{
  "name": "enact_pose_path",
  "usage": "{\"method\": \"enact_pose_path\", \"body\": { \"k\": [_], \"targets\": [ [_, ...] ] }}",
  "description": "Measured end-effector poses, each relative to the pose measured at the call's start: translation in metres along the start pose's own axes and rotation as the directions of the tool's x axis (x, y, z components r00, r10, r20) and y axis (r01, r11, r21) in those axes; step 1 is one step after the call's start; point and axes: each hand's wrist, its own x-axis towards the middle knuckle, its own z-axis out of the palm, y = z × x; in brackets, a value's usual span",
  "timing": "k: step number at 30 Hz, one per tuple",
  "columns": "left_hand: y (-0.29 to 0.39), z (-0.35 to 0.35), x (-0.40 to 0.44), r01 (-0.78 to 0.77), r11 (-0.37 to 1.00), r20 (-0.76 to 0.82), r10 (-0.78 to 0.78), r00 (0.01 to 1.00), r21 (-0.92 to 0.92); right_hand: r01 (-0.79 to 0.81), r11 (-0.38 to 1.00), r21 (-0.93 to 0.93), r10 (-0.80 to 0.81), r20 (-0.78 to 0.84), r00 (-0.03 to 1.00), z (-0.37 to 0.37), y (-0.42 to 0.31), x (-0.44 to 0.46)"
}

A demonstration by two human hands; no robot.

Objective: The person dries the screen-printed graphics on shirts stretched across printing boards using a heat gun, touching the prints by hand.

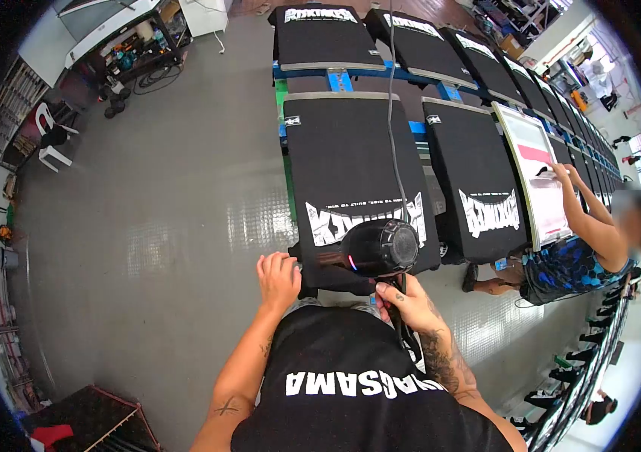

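Note:
In my right hand (405, 301) is a black hair dryer (369, 248), gripped low by its handle, with its round back end facing up at me. It hangs over the near end of a black T-shirt (354, 166) stretched on a flat printing board, partly covering the white lettering. Its cord (392, 128) runs up and away across the shirt. My left hand (280, 280) is at the shirt's near left corner, fingers loosely bent and apart; whether it touches the cloth I cannot tell.
A second printed black shirt (478, 173) lies on the board to the right. Beyond it, a co-worker (580, 248) holds a framed screen (535, 166) with both hands. More shirt-covered boards line a blue rail (448, 91). A white chair (53, 135) stands at far left.

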Motion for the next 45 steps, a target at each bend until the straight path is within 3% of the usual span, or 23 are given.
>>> {"method": "enact_pose_path", "body": {
  "k": [5,12,25,35,39,45],
  "targets": [
    [-0.003,0.0,0.0,0.024,1.0,0.027,-0.024,0.999,-0.009,0.002,0.998,-0.062,-0.001,0.012,1.0,0.006,-0.009,0.008],
    [0.004,0.007,0.009,0.044,0.998,-0.003,-0.044,0.999,0.047,0.005,1.0,-0.001,-0.005,-0.027,1.0,-0.02,0.011,0.008],
    [0.084,0.041,-0.005,0.166,0.978,-0.021,-0.164,0.986,0.125,0.113,0.986,0.125,-0.084,-0.215,0.973,-0.143,0.045,-0.032],
    [0.125,0.042,-0.055,0.342,0.919,-0.048,-0.339,0.939,0.195,0.155,0.984,0.087,-0.12,-0.32,0.94,-0.225,0.05,-0.039],
    [0.126,0.035,-0.069,0.409,0.891,-0.07,-0.403,0.912,0.197,0.125,0.99,0.067,-0.1,-0.302,0.948,-0.23,0.043,-0.034],
    [0.099,0.038,-0.049,0.374,0.91,-0.071,-0.367,0.928,0.18,0.072,0.992,0.106,-0.048,-0.221,0.974,-0.192,0.028,-0.023]
  ]
}}
